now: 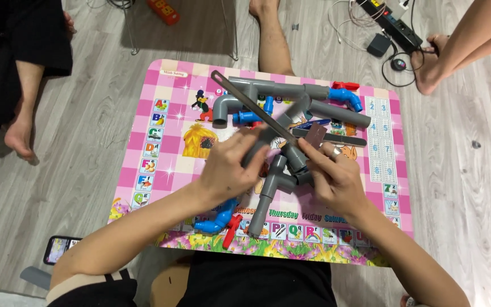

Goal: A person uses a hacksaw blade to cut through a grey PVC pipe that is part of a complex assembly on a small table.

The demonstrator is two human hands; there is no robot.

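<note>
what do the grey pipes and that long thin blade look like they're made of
Grey pipes: probably rigid plastic, matte uniform grey with moulded joints. Long thin blade: looks like metal, flat, thin, with a dull sheen. Both hands grip the pipe beneath it.

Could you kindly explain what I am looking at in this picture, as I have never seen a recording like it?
The single picture comes from a camera worn on a person's head, looking down at their own two bare hands. They sit at a low pink checked children's table on a grey wooden floor. On it lie grey plastic pipes and elbow joints and blue plastic valves. The left hand grips a grey pipe piece. The right hand pinches a thin metal saw blade lying slantwise across the pipe. Other people's bare legs show at the edges.
</note>
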